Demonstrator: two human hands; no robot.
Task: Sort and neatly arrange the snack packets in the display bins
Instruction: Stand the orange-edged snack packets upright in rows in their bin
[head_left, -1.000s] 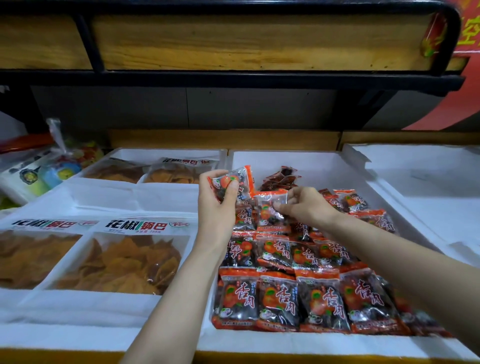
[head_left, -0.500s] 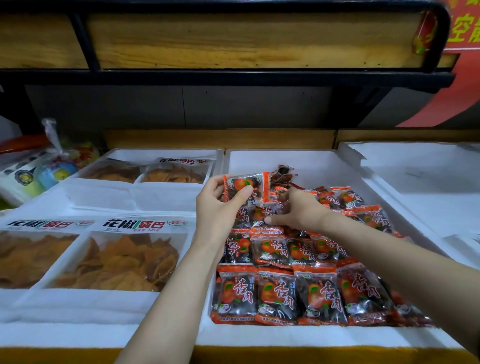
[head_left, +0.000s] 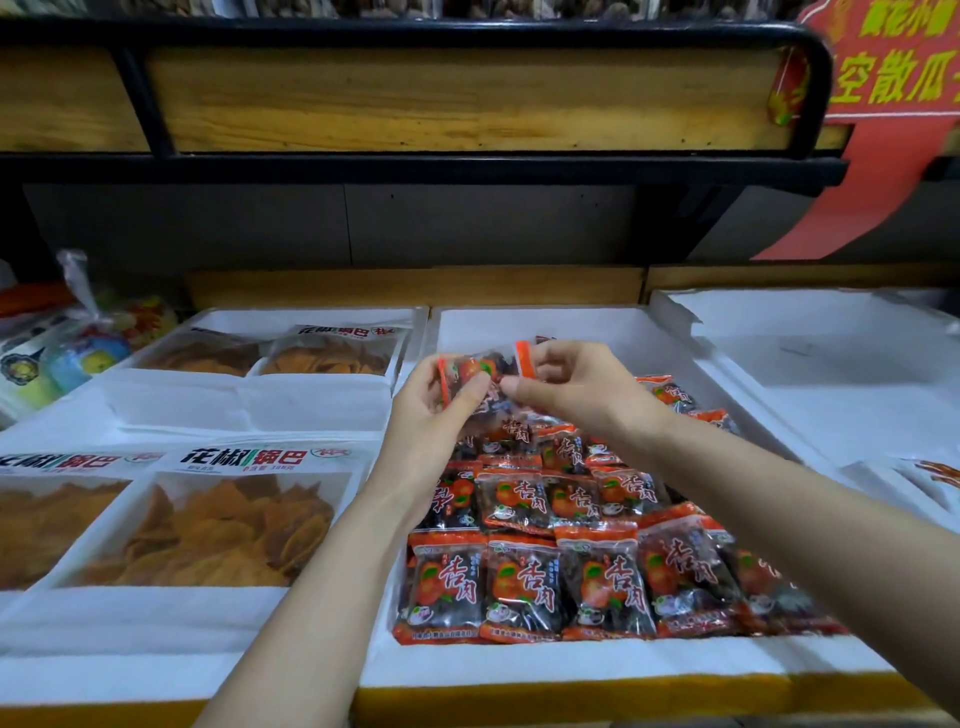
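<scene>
Pinching a small clear snack packet with orange ends (head_left: 478, 370), both sets of fingers were curled onto it: left thumb (head_left: 474, 388) across its front near the left seal, right fingertips (head_left: 514, 387) closed on the right seal. Left hand (head_left: 436, 415) and right hand (head_left: 582, 395) sat close together, the packet held roughly level between them.

The packet was in the air over the back half of the middle white foam bin (head_left: 571, 670), just above a loose heap of matching packets (head_left: 675, 395). Nearer the front edge, more of them lay in overlapping rows (head_left: 524, 582), print up, red characters legible. Both bare forearms came in from the bottom edge.

The left neighbouring bin (head_left: 156, 613) held large flat bags of orange crisps (head_left: 218, 525) with printed white headers. The right neighbouring bin (head_left: 831, 374) showed white lining. Overhead ran a black metal rail with a wooden panel (head_left: 467, 93). A red banner (head_left: 883, 171) hung at far right.
</scene>
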